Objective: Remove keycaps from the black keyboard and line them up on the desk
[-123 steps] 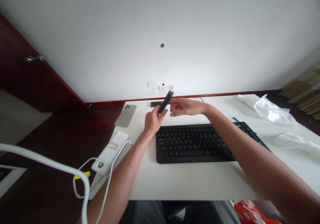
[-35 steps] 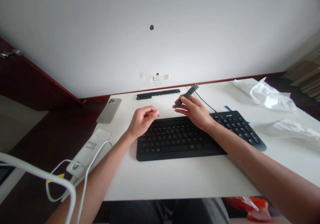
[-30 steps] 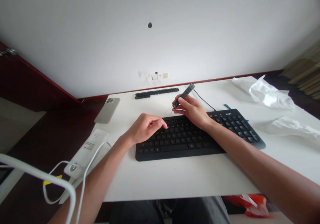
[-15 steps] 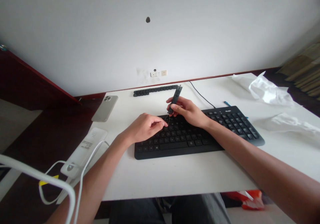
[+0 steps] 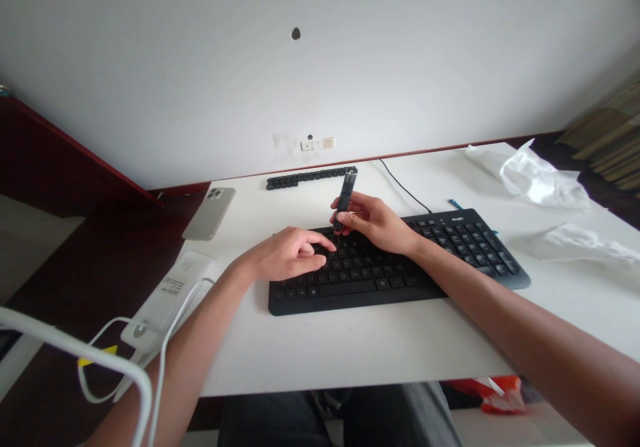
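A black keyboard [image 5: 350,290] lies on the white table. Over its upper middle keys, my right hand [image 5: 377,220] grips a dark keycap puller [image 5: 346,190], held nearly upright with its thin wire ends pointing down at the keys. My left hand [image 5: 287,254] hovers over the left part of the keyboard. Its thumb and index finger are apart, with the index fingertip close to the wires; whether it touches a key is not clear. Behind the keyboard, several loose black keycaps [image 5: 310,178] are lined up in a row.
At the left lie a phone [image 5: 210,214] and a white power strip [image 5: 173,287] with cables. A black cord [image 5: 405,186] runs from the keyboard to the table's back edge. Crumpled white plastic [image 5: 543,177] rests at the right, near a thin blue item [image 5: 455,204].
My left index finger and thumb have spread apart, away from the wires. The keycap puller in my right hand has tilted more upright and moved slightly left.
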Motion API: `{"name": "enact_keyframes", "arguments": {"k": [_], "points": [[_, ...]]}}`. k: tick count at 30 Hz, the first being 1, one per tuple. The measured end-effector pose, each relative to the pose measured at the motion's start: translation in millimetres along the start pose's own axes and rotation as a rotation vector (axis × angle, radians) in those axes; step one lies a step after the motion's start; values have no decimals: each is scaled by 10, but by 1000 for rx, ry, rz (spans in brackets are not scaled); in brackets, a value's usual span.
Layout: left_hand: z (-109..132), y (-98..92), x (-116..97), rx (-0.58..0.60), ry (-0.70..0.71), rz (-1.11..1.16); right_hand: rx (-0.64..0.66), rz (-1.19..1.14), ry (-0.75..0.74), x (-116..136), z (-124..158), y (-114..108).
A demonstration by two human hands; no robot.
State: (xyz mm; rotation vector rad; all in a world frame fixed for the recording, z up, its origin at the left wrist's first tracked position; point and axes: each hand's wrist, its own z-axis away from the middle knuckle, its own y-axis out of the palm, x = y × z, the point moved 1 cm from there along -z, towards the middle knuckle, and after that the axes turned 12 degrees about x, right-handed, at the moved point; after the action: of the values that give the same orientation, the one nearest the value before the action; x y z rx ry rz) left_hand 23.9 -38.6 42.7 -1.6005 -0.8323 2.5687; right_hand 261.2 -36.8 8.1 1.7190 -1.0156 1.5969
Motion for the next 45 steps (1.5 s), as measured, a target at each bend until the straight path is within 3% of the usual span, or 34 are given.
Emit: {"name": "enact_keyframes", "arguments": {"k": [6,23,33,37,42,45], "points": [[4,-25,13,33,31,2,15,-15,22,-1,7,-7],[57,-83,-25,171,-48,25,37,-107,43,-17,10,50],[84,-70,-95,166,-90,-38,46,-64,43,-50,2,54],[63,-67,-62,117,-69,-7,60,-15,19,-35,4,54],[9,-68,19,-90,-109,-18,74,6,12,-20,15,63],[-28,-46,55,-129,-95,-66,86,25,-1,0,25,70]]}}
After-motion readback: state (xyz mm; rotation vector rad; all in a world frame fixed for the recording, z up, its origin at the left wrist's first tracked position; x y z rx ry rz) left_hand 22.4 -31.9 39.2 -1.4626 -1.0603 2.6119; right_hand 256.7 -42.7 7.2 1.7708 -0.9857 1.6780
